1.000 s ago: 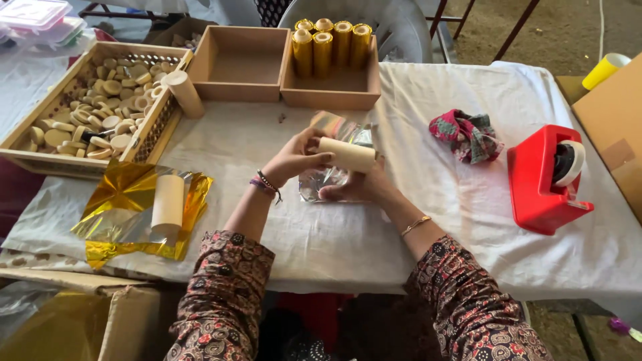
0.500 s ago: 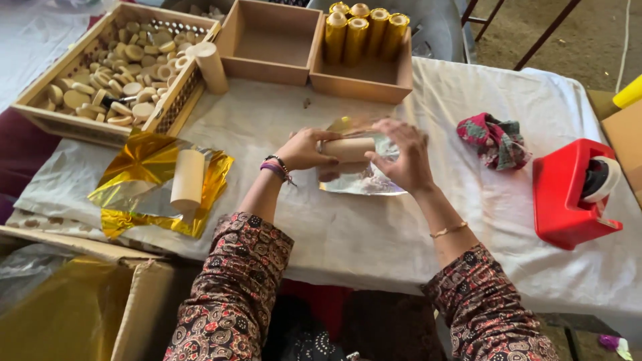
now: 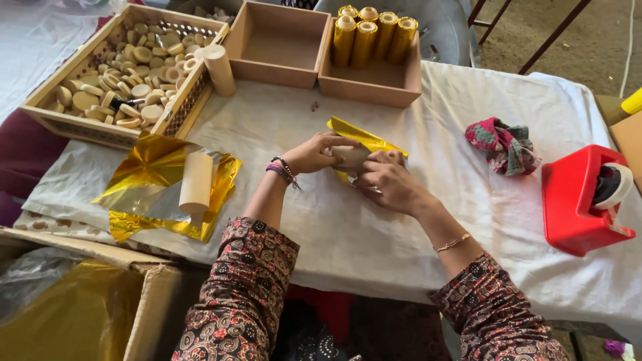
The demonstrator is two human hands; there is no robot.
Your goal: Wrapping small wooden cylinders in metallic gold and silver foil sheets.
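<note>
Both hands meet at the table's middle around a pale cylinder partly wrapped in gold foil. My left hand grips its left end, and my right hand presses the foil against it from the near side. The foil sheet folds over the top of the cylinder, hiding most of it. Another bare pale cylinder lies on a pile of gold foil sheets at the left.
A wooden tray of round pale discs sits far left, with a cylinder leaning on it. Two brown boxes stand behind: one empty, one holding several gold-wrapped rolls. A crumpled cloth and red tape dispenser are right.
The cylinder was bare and held above the foil; now the gold foil is folded up over it and both hands press it closed around the roll.
</note>
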